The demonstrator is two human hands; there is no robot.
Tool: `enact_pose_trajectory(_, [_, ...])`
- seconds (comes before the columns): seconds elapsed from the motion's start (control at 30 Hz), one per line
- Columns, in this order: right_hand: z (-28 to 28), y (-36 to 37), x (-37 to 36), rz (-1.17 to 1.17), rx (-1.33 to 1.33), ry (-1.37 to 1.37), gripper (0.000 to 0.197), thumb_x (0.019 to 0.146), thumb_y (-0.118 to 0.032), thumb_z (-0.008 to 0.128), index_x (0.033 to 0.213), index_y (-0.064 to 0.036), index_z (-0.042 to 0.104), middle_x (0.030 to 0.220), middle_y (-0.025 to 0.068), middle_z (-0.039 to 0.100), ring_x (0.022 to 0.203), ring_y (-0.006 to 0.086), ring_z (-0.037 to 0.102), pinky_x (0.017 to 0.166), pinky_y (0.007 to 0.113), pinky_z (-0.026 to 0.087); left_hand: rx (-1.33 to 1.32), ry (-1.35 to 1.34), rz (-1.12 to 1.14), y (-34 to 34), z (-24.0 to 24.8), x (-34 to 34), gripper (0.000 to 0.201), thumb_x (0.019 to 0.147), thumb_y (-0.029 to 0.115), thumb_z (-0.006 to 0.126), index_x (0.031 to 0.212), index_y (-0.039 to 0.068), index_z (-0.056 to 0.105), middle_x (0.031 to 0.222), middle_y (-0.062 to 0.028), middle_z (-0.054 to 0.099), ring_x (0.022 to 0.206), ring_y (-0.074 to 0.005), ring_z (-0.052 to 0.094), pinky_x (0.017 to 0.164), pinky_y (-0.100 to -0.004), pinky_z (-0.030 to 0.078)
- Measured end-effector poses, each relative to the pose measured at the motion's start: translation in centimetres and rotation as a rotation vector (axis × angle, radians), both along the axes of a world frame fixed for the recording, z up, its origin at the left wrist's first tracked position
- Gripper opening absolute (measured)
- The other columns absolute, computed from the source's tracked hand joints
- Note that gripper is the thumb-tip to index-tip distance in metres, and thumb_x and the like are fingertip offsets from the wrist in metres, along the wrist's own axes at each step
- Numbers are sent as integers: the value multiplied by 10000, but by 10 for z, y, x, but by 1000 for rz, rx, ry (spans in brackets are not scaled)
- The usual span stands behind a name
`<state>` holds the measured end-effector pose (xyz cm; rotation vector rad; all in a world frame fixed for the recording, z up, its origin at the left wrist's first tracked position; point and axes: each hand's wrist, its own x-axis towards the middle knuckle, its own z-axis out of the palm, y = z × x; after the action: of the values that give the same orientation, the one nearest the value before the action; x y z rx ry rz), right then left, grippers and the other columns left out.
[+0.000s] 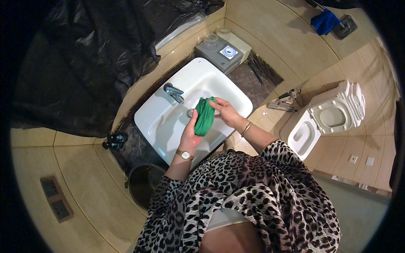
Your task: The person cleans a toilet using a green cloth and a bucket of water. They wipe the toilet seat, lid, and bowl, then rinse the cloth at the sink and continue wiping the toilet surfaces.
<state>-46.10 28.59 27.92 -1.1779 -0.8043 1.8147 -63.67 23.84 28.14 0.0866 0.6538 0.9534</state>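
Both hands, left hand and right hand, fingers clamped on green cloth, over white sink, beige tiled bathroom

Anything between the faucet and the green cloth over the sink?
Head view: only bare white basin and the drain, partly hidden, lie between the faucet and the green cloth.
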Motion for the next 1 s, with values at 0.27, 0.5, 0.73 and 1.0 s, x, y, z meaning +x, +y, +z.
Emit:
enact_pose_trajectory(0.27, [-5, 13, -47, 11, 347, -169, 170, 891, -185, 640, 973, -71, 544, 880, 47, 598, 766, 156, 576, 692, 307, 496, 184, 310, -174, -16, 8, 2, 207, 886, 191, 663, 1060, 92, 608, 899, -6, 634, 753, -129, 612, 632, -271, 469])
enact_pose_trajectory(0.5, [-18, 35, -61, 332, 557, -741, 177, 808, -95, 562, 949, -117, 667, 689, 94, 605, 661, 205, 596, 659, 334, 507, 598, 1258, -286, -1, -7, -3, 292, 796, 167, 696, 1028, 18, 597, 899, -150, 667, 840, -280, 664, 705, -391, 515])
enact_pose_trajectory(0.73, [-35, 41, -68, 468, 499, -1197, 236, 822, -214, 564, 971, -77, 685, 859, 201, 685, 816, 375, 653, 760, 423, 523, 621, 1707, -304, -1, -15, 12, 287, 808, 201, 666, 987, -1, 568, 938, -243, 659, 910, -424, 629, 751, -518, 488])
enact_pose_trajectory(1.0, [9, 32, -28, 384, 438, -372, 531, 838, -33, 562, 1354, -104, 454, 1342, 138, 495, 1209, 298, 548, 952, 369, 496, 96, 356, -220, 9, -19, -45, 377, 915, 201, 604, 1230, 17, 510, 869, -123, 662, 792, -260, 666, 677, -375, 530])
